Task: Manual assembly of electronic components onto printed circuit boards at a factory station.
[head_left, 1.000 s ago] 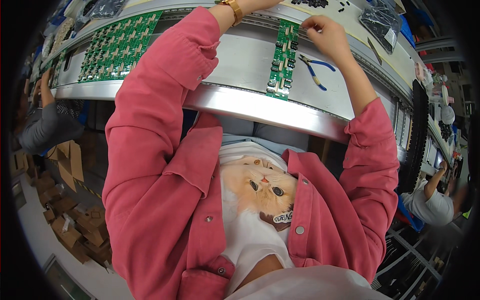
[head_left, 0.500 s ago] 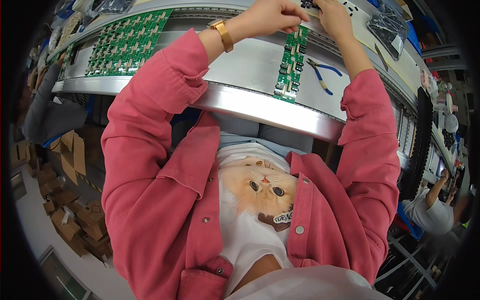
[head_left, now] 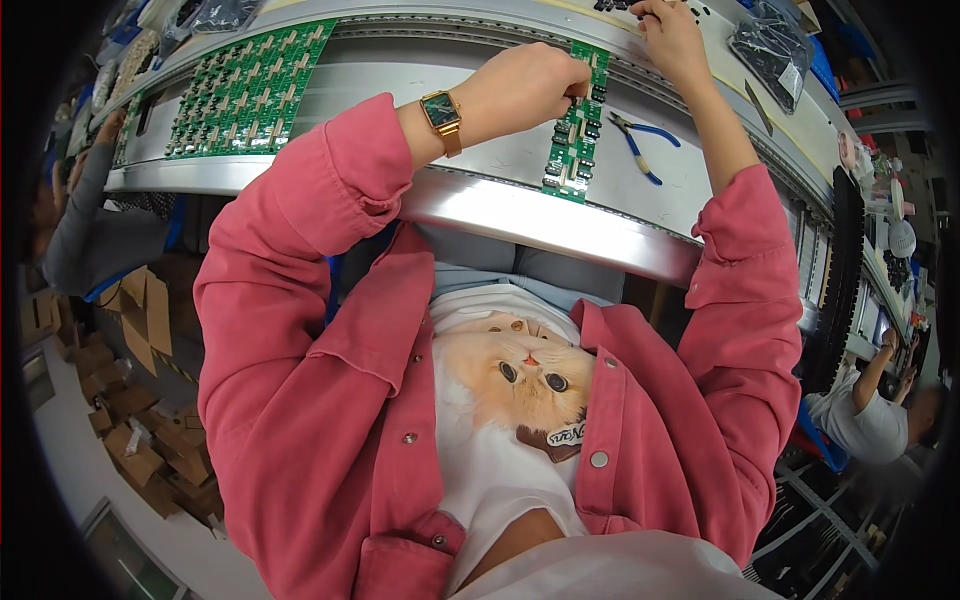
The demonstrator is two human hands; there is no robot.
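Note:
A narrow green circuit board [head_left: 566,165] carrying rows of small black and silver parts lies across the metal rail bench. My left hand [head_left: 530,85], with a gold watch on its wrist, is over the board's middle. Its fingers are pinched together at the board, and what they hold is hidden. Farther off, my right hand [head_left: 672,42] is beside small loose black parts [head_left: 612,5] at the far edge. Its fingers are curled into a pinch, with the contents too small to name. Cutting pliers [head_left: 641,163] with blue and yellow handles lie right of the board.
A large panel of green circuit boards [head_left: 240,95] rests on the rails at the left. Tweezers [head_left: 759,108] and a dark plastic bag [head_left: 772,60] are at the far right. The bench's metal front edge [head_left: 560,225] is before me. People work at both sides.
My left hand has come nearer, from the far edge down onto the narrow board. My right hand stays by the black parts, with its fingers more curled. The board has barely shifted.

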